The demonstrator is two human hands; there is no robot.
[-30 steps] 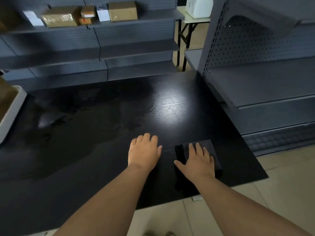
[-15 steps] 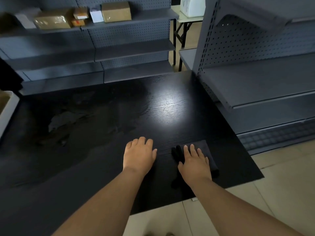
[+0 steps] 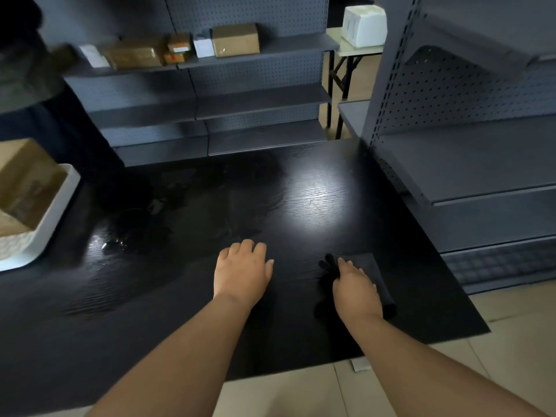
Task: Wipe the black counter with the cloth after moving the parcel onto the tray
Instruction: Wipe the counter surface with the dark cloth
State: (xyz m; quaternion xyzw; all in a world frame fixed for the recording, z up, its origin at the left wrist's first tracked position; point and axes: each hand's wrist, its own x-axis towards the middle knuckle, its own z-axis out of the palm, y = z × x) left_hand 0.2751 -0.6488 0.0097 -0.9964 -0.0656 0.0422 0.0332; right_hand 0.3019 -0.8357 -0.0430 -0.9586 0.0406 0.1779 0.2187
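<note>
A dark folded cloth [image 3: 371, 267] lies on the black counter [image 3: 192, 224] near its front right corner. My right hand [image 3: 355, 288] presses on the cloth with the fingers curled over its left part. Beside it to the left, my left hand [image 3: 242, 270] rests flat on the bare counter, fingers slightly apart, holding nothing. At the far left edge a brown cardboard parcel [image 3: 24, 182] sits inside a white tray [image 3: 52, 218]. A wet patch [image 3: 132, 233] shines on the counter left of centre.
Grey pegboard shelving [image 3: 469, 164] runs along the counter's right side, another shelf unit [image 3: 210, 103] behind it, with several boxes [image 3: 234, 39] on an upper shelf. A white box [image 3: 364, 25] stands on a folding table at the back. Tiled floor lies past the counter's front edge.
My right hand's fingers have curled tighter over the cloth. The camera view has shifted, so the tray with the parcel now shows more fully at the left. Left hand stays flat.
</note>
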